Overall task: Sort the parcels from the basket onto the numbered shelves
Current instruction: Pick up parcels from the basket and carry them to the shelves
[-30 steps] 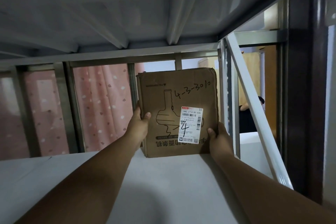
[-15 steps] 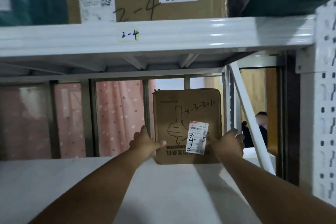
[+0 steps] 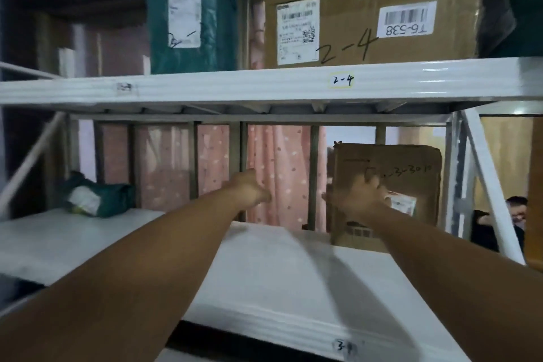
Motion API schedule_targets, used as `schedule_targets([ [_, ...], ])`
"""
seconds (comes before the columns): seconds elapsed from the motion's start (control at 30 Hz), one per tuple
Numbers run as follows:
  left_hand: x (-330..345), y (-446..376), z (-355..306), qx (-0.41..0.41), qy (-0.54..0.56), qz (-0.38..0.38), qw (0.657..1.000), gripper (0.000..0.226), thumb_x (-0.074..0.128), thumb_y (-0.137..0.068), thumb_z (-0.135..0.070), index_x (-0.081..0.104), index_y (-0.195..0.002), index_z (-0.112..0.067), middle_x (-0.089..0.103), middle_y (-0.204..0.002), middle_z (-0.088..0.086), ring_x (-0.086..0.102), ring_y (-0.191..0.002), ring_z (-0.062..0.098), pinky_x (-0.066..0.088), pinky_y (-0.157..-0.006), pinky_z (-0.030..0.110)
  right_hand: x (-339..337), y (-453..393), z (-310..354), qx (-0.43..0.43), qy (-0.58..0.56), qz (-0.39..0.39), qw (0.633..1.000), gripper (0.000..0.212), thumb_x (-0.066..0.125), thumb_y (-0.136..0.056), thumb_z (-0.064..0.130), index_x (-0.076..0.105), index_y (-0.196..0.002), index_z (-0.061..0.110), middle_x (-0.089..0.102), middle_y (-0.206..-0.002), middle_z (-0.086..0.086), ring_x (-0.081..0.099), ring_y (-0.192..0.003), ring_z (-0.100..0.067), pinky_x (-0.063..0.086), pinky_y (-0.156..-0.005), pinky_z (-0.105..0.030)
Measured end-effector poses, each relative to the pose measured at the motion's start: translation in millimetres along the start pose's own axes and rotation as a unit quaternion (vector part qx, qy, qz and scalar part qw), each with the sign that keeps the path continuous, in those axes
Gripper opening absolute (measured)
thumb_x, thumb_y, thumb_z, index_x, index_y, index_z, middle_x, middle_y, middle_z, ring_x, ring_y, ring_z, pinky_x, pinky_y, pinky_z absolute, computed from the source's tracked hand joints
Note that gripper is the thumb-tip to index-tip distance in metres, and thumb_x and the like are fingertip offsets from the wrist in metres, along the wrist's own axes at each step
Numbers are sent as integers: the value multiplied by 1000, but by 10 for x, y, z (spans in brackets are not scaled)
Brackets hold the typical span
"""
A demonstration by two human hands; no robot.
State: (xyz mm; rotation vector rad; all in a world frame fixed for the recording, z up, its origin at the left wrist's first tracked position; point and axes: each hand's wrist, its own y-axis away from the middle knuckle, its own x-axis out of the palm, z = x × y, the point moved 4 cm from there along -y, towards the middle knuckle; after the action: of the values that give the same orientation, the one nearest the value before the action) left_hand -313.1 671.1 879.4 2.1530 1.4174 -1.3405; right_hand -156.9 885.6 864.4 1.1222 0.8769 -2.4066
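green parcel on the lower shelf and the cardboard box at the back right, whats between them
In the head view, no other parcel: bare white shelf runs from the green parcel to the cardboard box, crossed only by the left hand in mid-air.

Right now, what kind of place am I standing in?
Most likely a parcel sorting or pickup storeroom: white metal shelves carry handwritten number tags like 2-4, and labelled parcels sit on them, such as a large barcoded cardboard box and a green mailer bag.
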Motion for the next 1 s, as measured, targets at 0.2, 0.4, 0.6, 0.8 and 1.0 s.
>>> schedule_targets([
  [0.2, -955, 523, 891, -74, -44, -53, 995, 82, 78, -92, -33, 35, -160, -14, 48, -157, 16, 55, -135, 37, 51, -109, 47, 446, 448, 1111, -143, -11, 64, 988, 97, 62, -77, 79, 38, -149, 18, 31, -158, -16, 31, -142, -45, 36, -112, -58],
  [0.4, -1827, 1163, 1811, -151, -56, -112, 981, 75, 79, -89, -33, 47, -151, -5, 57, -144, 15, 61, -125, 36, 56, -101, 44, 954, 1123, 2249, -237, -65, 147, 958, 91, 68, -81, 69, 40, -147, 14, 32, -156, -18, 33, -141, -41, 38, -107, -46],
  [0.6, -2234, 1891, 2812, -232, -42, -157, 959, 77, 85, -85, -30, 48, -149, -7, 60, -135, 12, 60, -121, 31, 53, -101, 40, 1520, 1846, 3074, -302, -88, 205, 927, 93, 68, -84, 65, 35, -154, 13, 31, -158, -16, 34, -142, -39, 36, -109, -43],
  [0.8, -2290, 2742, 3868, -314, -61, -156, 934, 63, 82, -87, -31, 57, -142, -10, 63, -134, 9, 62, -117, 28, 55, -97, 38, 2307, 2641, 3661, -322, -156, 269, 894, 77, 68, -83, 66, 50, -138, 16, 44, -147, -15, 44, -132, -38, 42, -108, -45],
  [1.0, -1950, 3591, 5015, -418, -36, -160, 893, 48, 75, -92, -33, 63, -133, -11, 66, -121, 6, 64, -106, 23, 54, -85, 34, 3380, 3647, 3836, -337, -150, 374, 851, 48, 70, -77, 66, 50, -91, 25, 52, -96, -6, 55, -96, -31, 47, -67, -35],
])
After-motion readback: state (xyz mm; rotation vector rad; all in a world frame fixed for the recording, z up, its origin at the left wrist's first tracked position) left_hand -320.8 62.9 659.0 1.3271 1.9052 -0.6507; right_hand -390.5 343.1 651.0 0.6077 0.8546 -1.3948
